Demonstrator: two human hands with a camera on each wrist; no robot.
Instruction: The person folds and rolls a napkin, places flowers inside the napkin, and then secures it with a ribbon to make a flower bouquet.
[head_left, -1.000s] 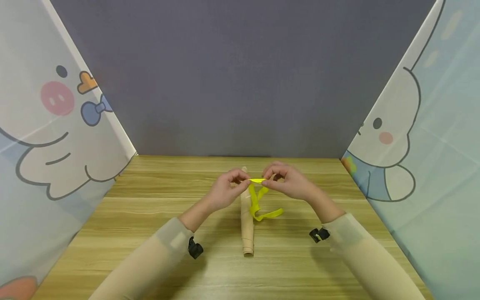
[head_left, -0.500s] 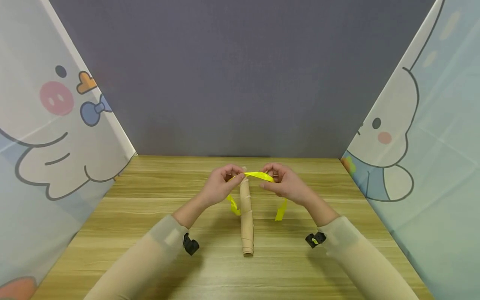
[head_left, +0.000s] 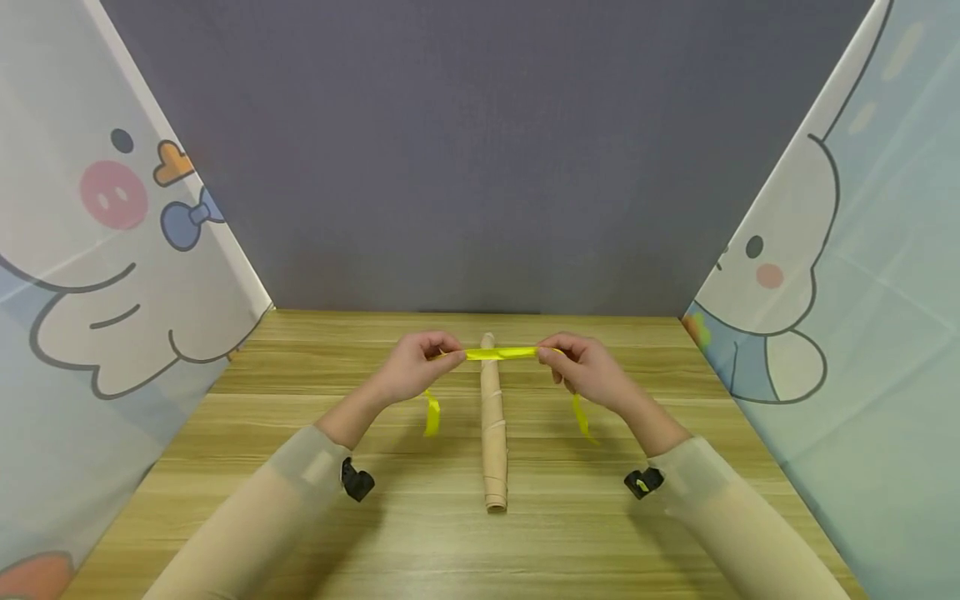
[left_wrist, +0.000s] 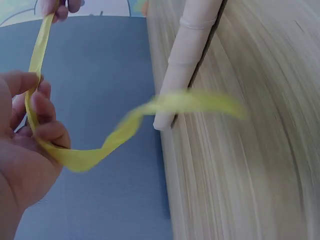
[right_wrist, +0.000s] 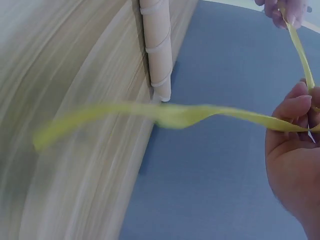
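Observation:
A yellow ribbon [head_left: 501, 353] is stretched level between both hands, above the far part of a rolled tan paper tube [head_left: 493, 450]. The left hand [head_left: 416, 364] pinches it between thumb and fingers, and one loose end hangs below that hand. On the other side the right hand [head_left: 588, 368] pinches the ribbon too, its free tail dangling toward the table. In the left wrist view the ribbon [left_wrist: 82, 160] runs across the palm and its tail blurs with motion. The right wrist view shows the other tail of the ribbon [right_wrist: 175, 116] trailing out from the fingers, also blurred.
The tube lies lengthwise on a wood-grain table [head_left: 300, 533]. A dark grey panel [head_left: 480, 167] stands at the back. Cartoon-printed cloth walls close off the left side [head_left: 135, 308] and right side [head_left: 862, 333]. Small black cameras are strapped at both wrists.
The hands have moved apart, the left one mostly leftward, drawing the ribbon out straight. Its tails, bunched beside the tube earlier, now hang separately under each hand. The tube has stayed put.

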